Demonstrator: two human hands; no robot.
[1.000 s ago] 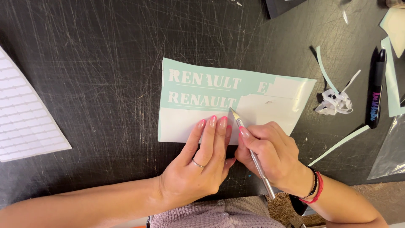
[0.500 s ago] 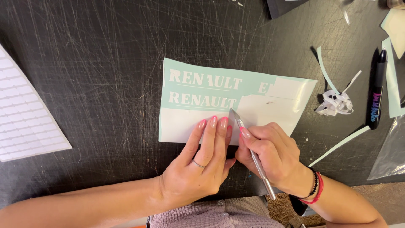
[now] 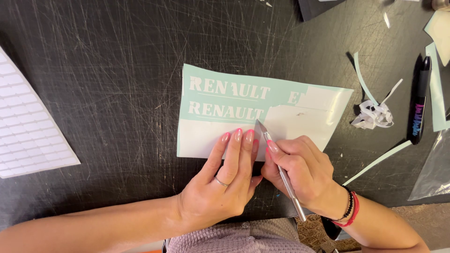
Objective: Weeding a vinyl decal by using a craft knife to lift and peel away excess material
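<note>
Head view, looking straight down on a scratched black bench (image 3: 103,93). A pale green vinyl sheet (image 3: 225,77) lies flat near the centre, its long edge slightly tilted. Weeding looks partly done: the green film remains over the upper left part, where two rows of white cut letters show through, while the lower strip and most of the right part are stripped to the bare white backing; a small fragment of lettering sits at the green edge on the upper right. Left to do, by judgement: the green area around the letters. The left hand (image 3: 225,180) lies flat, fingers extended and together, pressing the sheet's lower edge down; it grips nothing. The right hand (image 3: 302,175) is closed around a slim metal craft knife (image 3: 281,171) in a pen grip, blade tip touching the sheet at the ragged boundary between green film and bare backing, just beside the left fingertips. To the right of the sheet: a crumpled wad of removed white scrap (image 3: 372,115), thin pale green offcut strips (image 3: 375,161), and a black marker (image 3: 418,100) with coloured print on its barrel. At the far left edge, well apart, lies a white sheet of small rectangular labels (image 3: 28,136) in rows. A clear plastic bag (image 3: 433,171) shows at the right edge.
</note>
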